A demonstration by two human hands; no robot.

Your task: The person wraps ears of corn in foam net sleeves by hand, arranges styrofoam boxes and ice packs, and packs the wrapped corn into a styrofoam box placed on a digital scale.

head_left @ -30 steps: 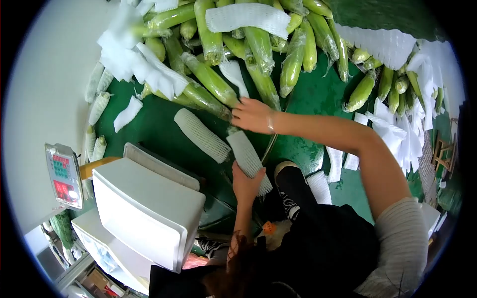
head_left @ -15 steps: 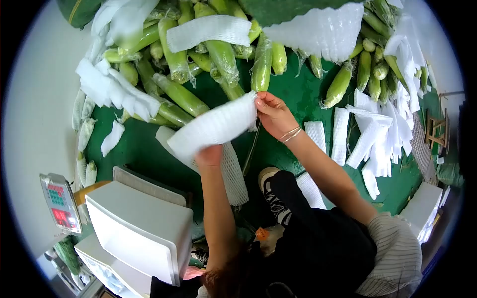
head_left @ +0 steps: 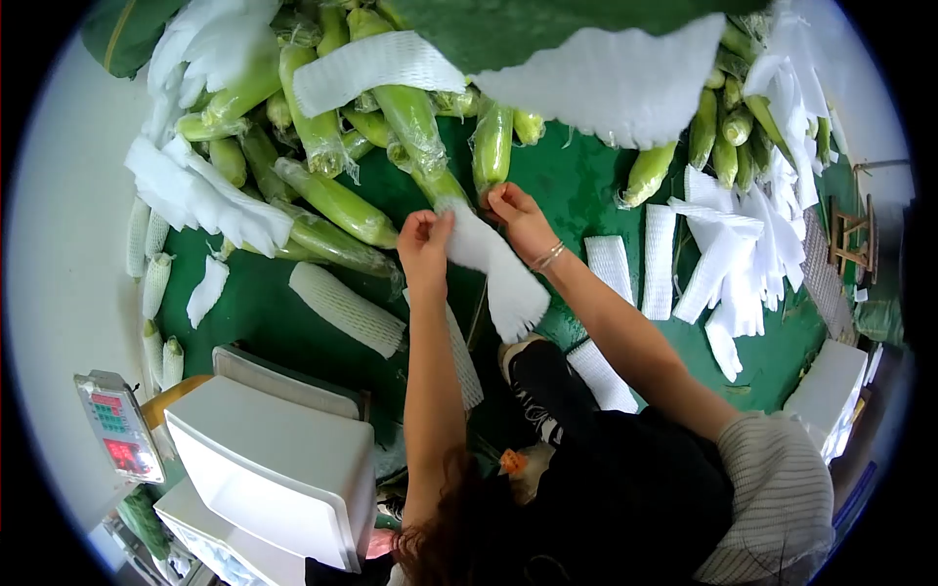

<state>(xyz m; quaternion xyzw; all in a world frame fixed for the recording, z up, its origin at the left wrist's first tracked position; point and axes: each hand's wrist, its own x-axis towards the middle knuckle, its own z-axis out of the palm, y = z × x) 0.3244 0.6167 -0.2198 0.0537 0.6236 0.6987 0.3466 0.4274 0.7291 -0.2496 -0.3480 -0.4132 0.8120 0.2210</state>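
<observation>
A white foam net sleeve [head_left: 500,273] hangs between my two hands, its lower end loose. My left hand [head_left: 425,252] is closed, thumb and fingers pinching the sleeve's upper edge. On the other side, my right hand [head_left: 520,223] is also pinched closed at that edge, though the exact contact is partly hidden. The lower end of a long green gourd [head_left: 438,184] meets the sleeve's mouth; I cannot tell whether it is inside. Just above my right fingers lies another plastic-wrapped gourd [head_left: 492,146].
Several film-wrapped gourds [head_left: 337,200] are heaped on the green floor [head_left: 562,176]. Foam sleeves [head_left: 723,259] lie in a pile at right, with another sleeve [head_left: 349,306] near my left forearm. A white box [head_left: 264,459] and a scale display [head_left: 119,425] stand at lower left.
The sleeve has swung from lying across my hands to hanging downward. My left hand has moved up to its upper edge, and my right hand has shifted slightly lower.
</observation>
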